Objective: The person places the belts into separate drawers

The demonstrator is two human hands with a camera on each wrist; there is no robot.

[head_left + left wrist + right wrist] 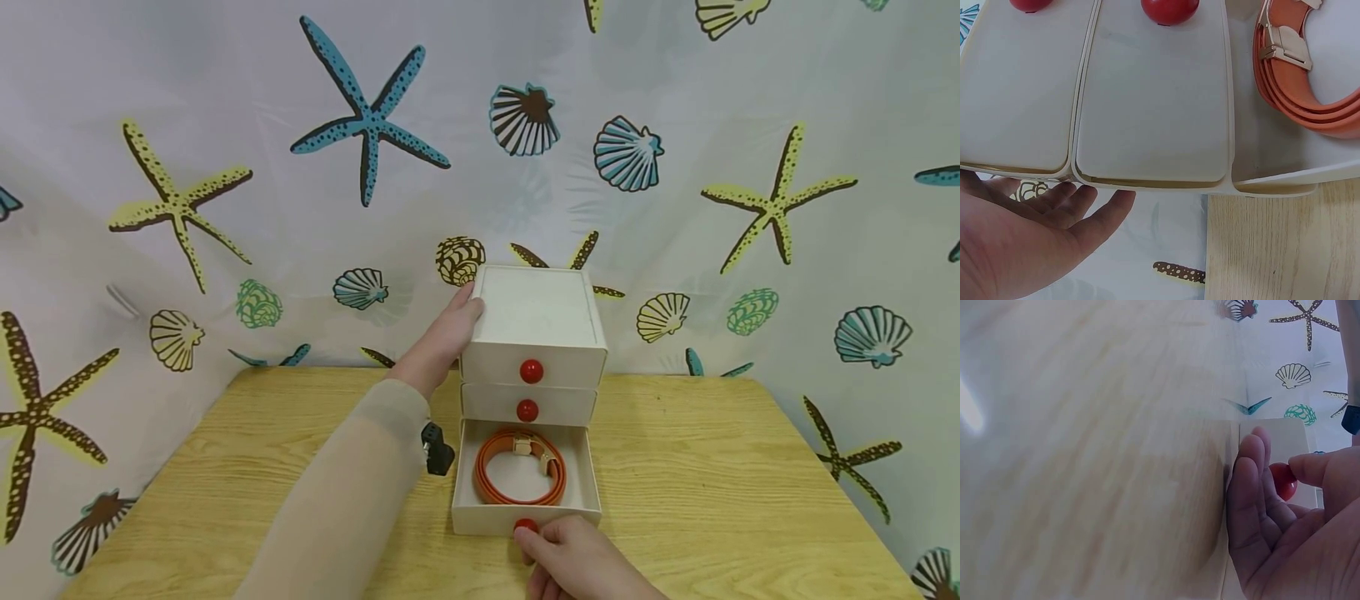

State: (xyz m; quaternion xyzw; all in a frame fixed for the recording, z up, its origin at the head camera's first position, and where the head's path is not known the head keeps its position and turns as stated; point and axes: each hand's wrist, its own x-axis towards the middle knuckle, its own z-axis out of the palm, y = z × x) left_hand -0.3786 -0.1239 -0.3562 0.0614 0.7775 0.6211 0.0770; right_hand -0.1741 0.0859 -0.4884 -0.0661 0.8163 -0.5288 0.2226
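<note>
A white three-drawer box stands on the table, with round red knobs on its drawer fronts. Its bottom drawer is pulled out, and a coiled orange belt with gold-coloured metal fittings lies inside. The upper two drawers are closed. My left hand rests against the left side of the box near the top; the left wrist view shows its fingers extended along that side. With thumb and forefinger, my right hand pinches the bottom drawer's red knob.
The wooden table extends to both sides of the box. Behind it hangs a pale cloth printed with starfish and shells. A small black device sits at my left wrist.
</note>
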